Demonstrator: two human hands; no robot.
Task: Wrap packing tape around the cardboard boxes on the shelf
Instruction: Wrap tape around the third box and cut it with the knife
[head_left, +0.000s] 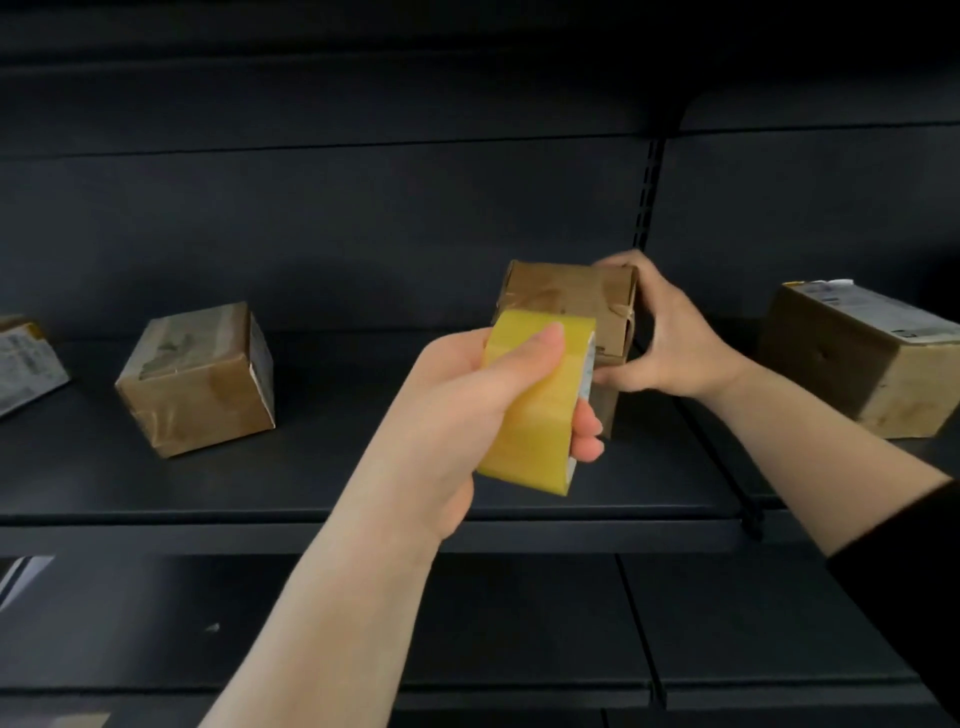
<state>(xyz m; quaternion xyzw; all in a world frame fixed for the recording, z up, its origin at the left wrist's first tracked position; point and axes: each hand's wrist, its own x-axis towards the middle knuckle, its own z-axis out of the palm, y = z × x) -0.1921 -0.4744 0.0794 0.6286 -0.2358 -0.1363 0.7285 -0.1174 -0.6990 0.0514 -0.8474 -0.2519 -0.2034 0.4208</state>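
On shelf (363, 493): white label (878, 312) tops right box (852, 364), print unreadable.

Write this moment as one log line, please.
left hand: grips yellow packing tape roll | right hand: holds brown cardboard box | dark metal shelf

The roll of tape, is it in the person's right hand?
No, the yellow roll of tape is gripped in the left hand, while the right hand holds a cardboard box on the shelf.
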